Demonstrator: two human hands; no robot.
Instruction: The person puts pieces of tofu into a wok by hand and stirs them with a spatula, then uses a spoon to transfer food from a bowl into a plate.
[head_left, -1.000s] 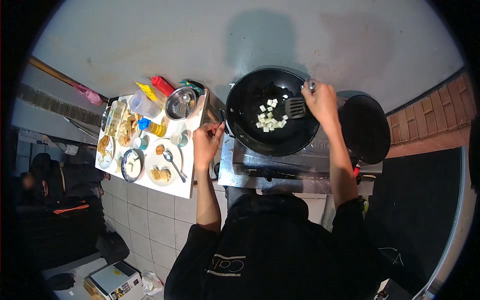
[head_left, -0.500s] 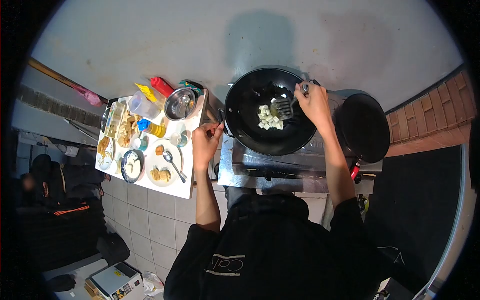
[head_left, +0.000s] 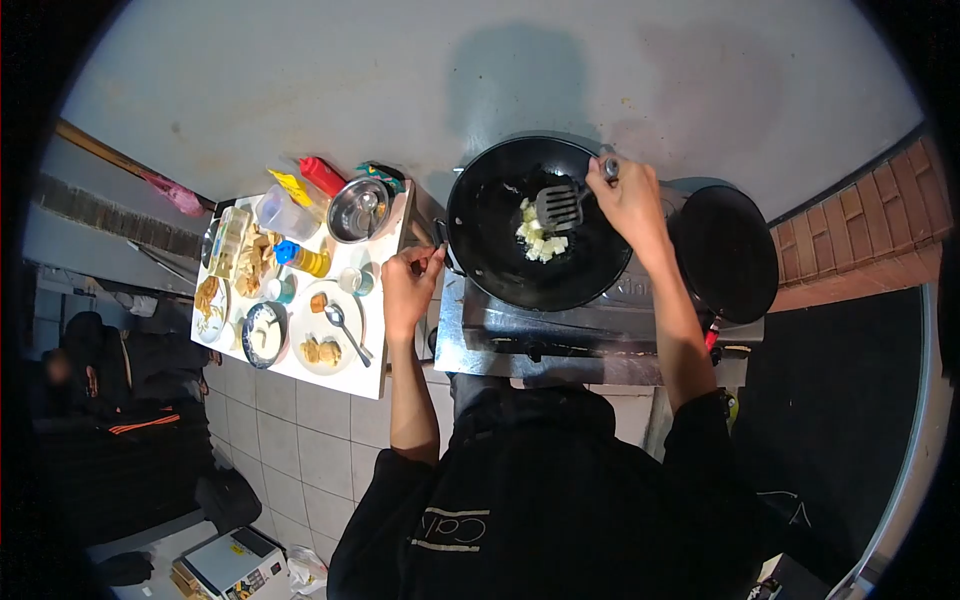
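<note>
A black wok (head_left: pixel 500 265) sits on the stove, with pale, cube-like pieces of food (head_left: pixel 543 247) clustered in its middle. My right hand (head_left: pixel 630 200) is closed around the handle of a slotted spatula (head_left: pixel 560 208). The spatula's metal head is over the upper edge of the food pieces; I cannot tell whether it presses on them. On the wok's left side, my left hand (head_left: pixel 412 285) pinches the small loop handle (head_left: pixel 441 236) with thumb and fingers.
Right of the wok lies a black frying pan (head_left: pixel 727 255) with a red handle. The white table (head_left: pixel 372 375) at left carries a steel bowl (head_left: pixel 360 210), a yellow bottle with a blue cap (head_left: pixel 303 258), a plate (head_left: pixel 350 300) with food and a spoon, and a dark-rimmed bowl (head_left: pixel 264 333).
The spatula head has shifted slightly up and left and is turned more flat to view. The food pieces look more pressed together. My left hand stays at the wok handle.
</note>
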